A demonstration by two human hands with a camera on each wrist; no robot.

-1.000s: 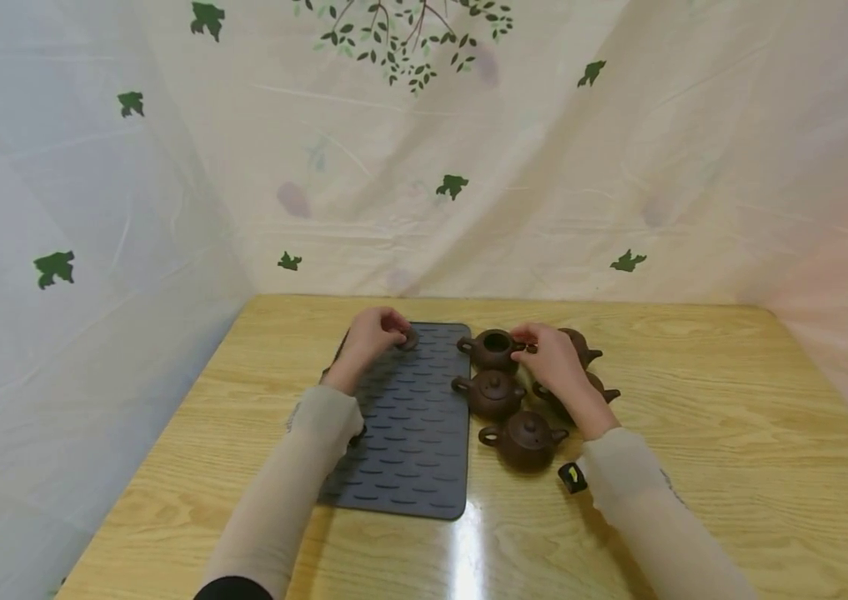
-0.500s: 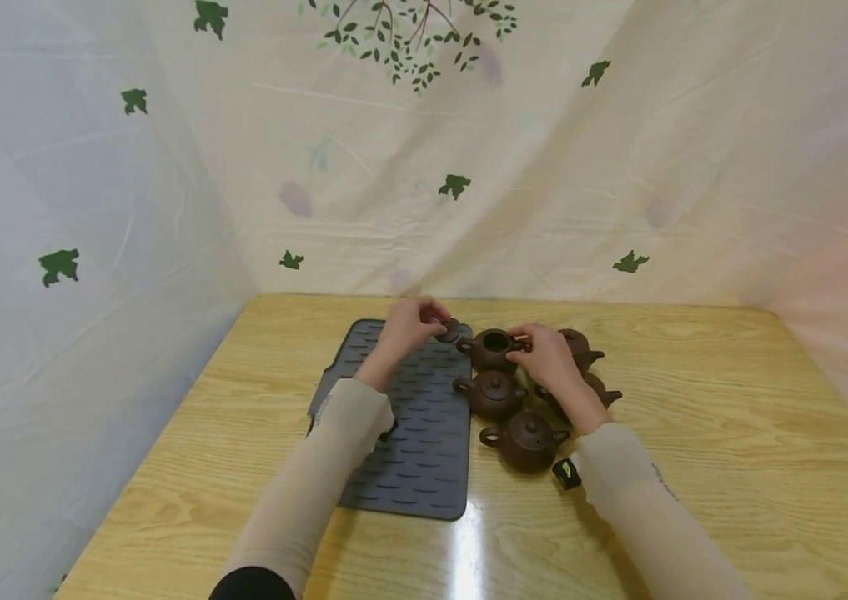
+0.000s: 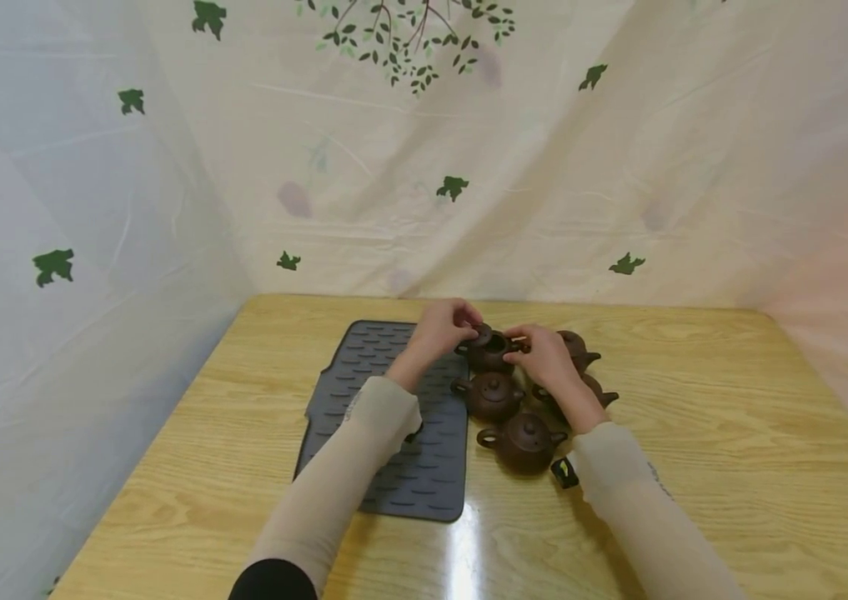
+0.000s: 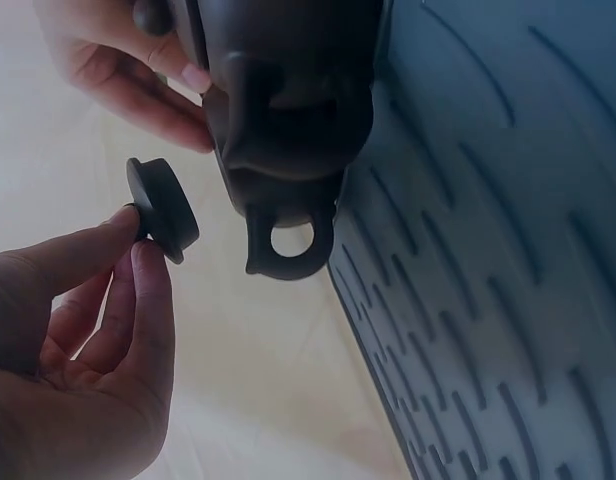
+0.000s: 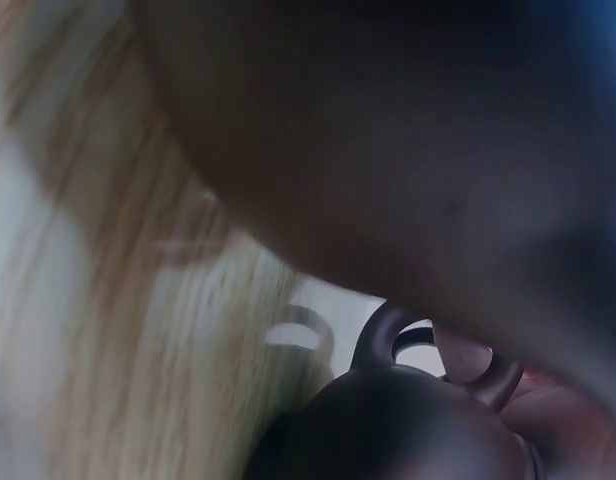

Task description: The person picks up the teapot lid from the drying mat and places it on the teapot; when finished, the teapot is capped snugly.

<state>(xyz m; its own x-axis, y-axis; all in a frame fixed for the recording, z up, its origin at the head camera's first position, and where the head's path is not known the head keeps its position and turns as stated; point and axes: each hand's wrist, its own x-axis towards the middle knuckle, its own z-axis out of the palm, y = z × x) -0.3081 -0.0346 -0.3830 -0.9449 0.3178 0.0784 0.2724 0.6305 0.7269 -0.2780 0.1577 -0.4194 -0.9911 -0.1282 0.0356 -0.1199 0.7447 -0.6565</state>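
My left hand [image 3: 439, 330] pinches a small dark brown teapot lid [image 4: 163, 208] by its knob. In the left wrist view the lid is tilted on edge, apart from the teapots. In the head view it overlaps the handle side of a lidless brown teapot [image 3: 489, 360], whose round mouth shows. My right hand [image 3: 546, 357] holds this teapot at its spout, thumb and fingers on either side. Directly in front of it stands a lidded teapot [image 3: 494, 397]. A dark teapot body [image 5: 388, 140] fills much of the right wrist view, blurred.
Nearer the front edge stands another lidded teapot [image 3: 527, 443]. Two more, a rear teapot [image 3: 577, 348] and a teapot by my right wrist [image 3: 598, 388], are partly hidden by my right arm. A grey ridged mat [image 3: 424, 475] lies left of them on the wooden table [image 3: 731, 433].
My left hand has carried the lid rightward from over the mat to the lidless teapot. The right hand has stayed at that teapot's spout.
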